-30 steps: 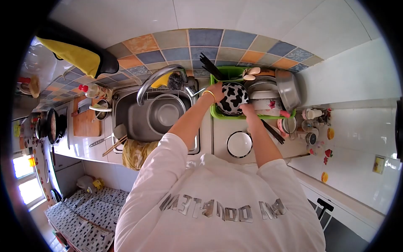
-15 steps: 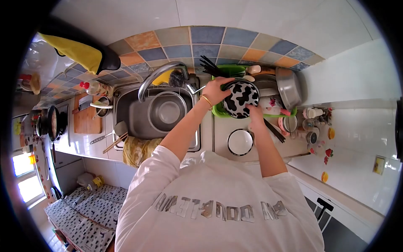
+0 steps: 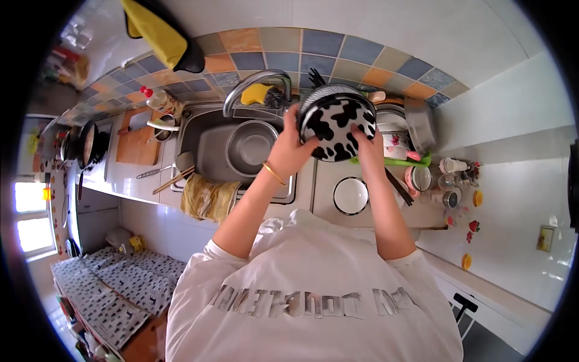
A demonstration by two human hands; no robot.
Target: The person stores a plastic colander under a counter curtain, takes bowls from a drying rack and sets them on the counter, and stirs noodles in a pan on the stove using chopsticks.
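A round, black-and-white spotted dish
The left hand and right hand grip it with their fingers; a round, white, black-rimmed bowl sits on the counter.

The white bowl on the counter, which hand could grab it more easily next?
Probably the right hand: its forearm is just beside the white bowl. The left hand is farther away, nearer the sink. Both hands hold the spotted dish, though.
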